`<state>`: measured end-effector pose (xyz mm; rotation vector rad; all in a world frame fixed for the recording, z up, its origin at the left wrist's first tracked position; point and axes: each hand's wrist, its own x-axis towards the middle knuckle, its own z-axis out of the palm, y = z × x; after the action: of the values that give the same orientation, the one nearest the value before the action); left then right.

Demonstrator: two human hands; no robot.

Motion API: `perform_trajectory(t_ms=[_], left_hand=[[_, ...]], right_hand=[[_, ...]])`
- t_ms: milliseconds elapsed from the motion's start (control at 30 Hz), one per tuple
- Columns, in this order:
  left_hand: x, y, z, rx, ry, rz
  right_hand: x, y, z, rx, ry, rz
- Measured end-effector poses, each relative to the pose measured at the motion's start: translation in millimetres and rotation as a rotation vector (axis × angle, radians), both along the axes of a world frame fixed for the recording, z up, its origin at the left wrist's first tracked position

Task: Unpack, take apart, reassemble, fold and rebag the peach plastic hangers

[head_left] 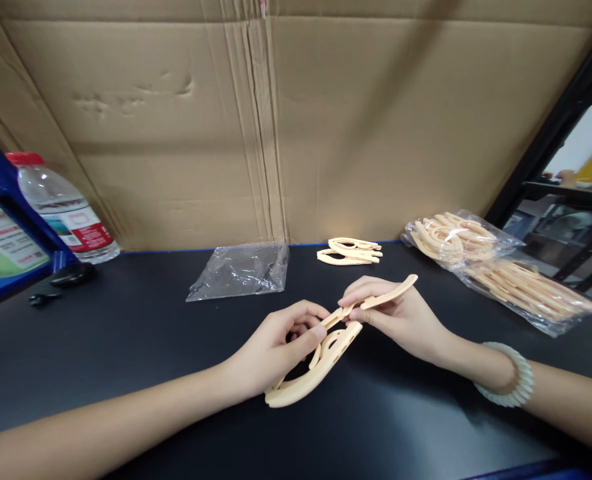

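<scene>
My left hand (pixel 281 347) grips a curved peach plastic piece (pixel 316 373) whose lower end rests on the black table (pixel 126 360). My right hand (pixel 401 317) pinches a slimmer peach plastic strip (pixel 391 292) that points up to the right. The two pieces meet between my fingertips near the middle of the view. A pale beaded bracelet (pixel 511 377) sits on my right wrist.
A small pile of the same peach pieces (pixel 350 251) lies near the table's back edge. A clear bag full of them (pixel 501 267) lies at right, an empty clear bag (pixel 241 270) at centre left. A water bottle (pixel 61 207) stands at left before a cardboard wall (pixel 276 120).
</scene>
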<state>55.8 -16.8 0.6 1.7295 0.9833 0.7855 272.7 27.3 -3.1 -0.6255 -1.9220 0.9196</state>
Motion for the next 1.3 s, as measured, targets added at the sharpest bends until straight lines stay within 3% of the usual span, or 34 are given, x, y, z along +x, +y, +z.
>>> perform_trajectory(t_ms=[300,467,600,800,1133,1233,1300], left_hand=[[1.1,-6.7,5.0,0.148,0.237,-0.019],[0.5,-7.8,3.8,0.414,0.458,-0.097],[0.4,-8.4,4.9,0.494,0.537,-0.108],[1.3,-11.1,8.6,0.548,0.554,-0.148],[0.8,-11.5,8.8,0.537,0.593,-0.14],[0.5,-10.4,9.4,0.445,0.547,-0.162],[-0.6,-8.7,8.3,0.309,0.446,-0.179]], right_hand=[[-1.5,-13.0,1.0,0.442,-0.126,0.006],[2.3,-18.6,-0.7,0.925,-0.334,0.032],[7.7,-21.5,1.8,1.21,-0.479,0.003],[9.8,-23.8,5.2,1.322,-0.48,0.135],[6.3,-22.9,20.9,1.504,-0.548,0.208],[4.0,-23.5,24.3,1.544,-0.502,0.311],[2.7,-21.4,26.3,1.441,-0.426,0.281]])
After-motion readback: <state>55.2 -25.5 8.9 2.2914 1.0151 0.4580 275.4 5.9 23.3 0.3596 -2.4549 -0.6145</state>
